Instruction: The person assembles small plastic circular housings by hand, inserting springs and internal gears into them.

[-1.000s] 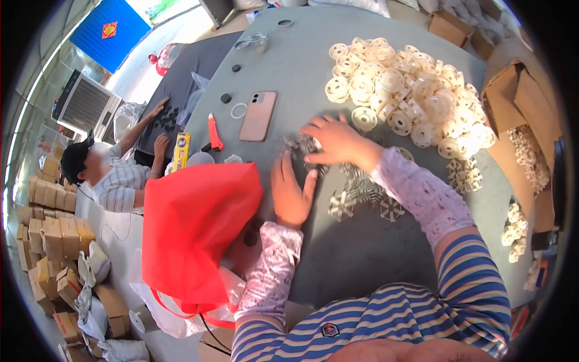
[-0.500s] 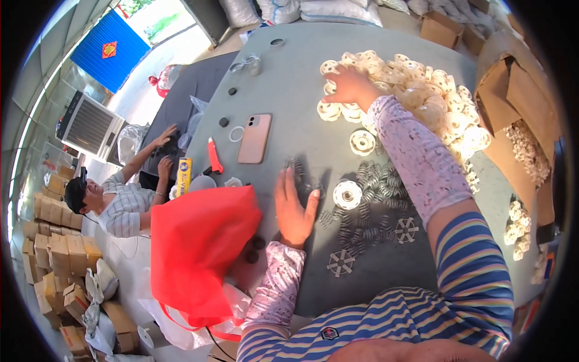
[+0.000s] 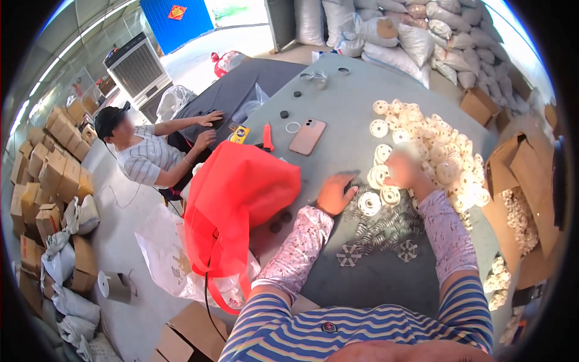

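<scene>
My right hand [image 3: 403, 168] is over the near edge of a heap of cream plastic wheel-shaped parts [image 3: 443, 142]. Blur hides its fingers, and several round parts [image 3: 379, 177] lie right beside it. On the grey table, my left hand [image 3: 335, 194] rests with thumb and fingers apart, holding nothing that I can see. Close to its thumb are a single white round part [image 3: 369, 203] and a pile of dark metal coil springs [image 3: 386, 224]. Two grey spoked discs, one on the left [image 3: 348, 255] and one on the right [image 3: 408, 251], lie in front of the springs.
A red bag [image 3: 235, 193] stands at the table's left edge. Beyond it lie a pink phone [image 3: 307, 136], a red-handled cutter [image 3: 268, 137] and a white ring [image 3: 293, 127]. Another person [image 3: 145, 145] works at the dark table on the left. An open carton [image 3: 512, 181] stands at the right.
The view has tilted up and turned. My right hand has come back from the far side of the heap toward me, and several cream parts now lie closer to the springs.
</scene>
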Motion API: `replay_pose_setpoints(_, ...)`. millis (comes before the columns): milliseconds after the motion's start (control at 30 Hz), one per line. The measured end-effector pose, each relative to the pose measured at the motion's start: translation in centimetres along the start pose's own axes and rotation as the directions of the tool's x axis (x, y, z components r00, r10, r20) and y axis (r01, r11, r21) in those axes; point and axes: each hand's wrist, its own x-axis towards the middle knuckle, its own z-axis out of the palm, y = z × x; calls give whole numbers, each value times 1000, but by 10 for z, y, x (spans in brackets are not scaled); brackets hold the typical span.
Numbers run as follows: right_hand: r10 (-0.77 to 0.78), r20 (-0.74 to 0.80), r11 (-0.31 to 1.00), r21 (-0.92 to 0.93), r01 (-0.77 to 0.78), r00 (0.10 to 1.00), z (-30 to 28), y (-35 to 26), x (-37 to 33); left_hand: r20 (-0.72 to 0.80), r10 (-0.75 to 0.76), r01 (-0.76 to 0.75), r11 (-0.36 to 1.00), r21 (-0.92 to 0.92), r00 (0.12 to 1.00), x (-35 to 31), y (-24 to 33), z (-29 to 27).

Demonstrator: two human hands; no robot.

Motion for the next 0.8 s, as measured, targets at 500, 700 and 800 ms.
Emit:
replay_pose_setpoints(500,-161,-614,976,17,217,773,-4,-56,-133,-141,-135,170,944,282,981,-171,176,-2)
replay_pose_setpoints(700,-155,-744,974,-5,226,650,-11,-88,-189,-111,-51,96,886,454,993,-156,148,22)
replay_pose_setpoints(800,-129,-791,983,-24,181,598,1,-104,-251,-148,53,15,906,423,988,-126,158,20)
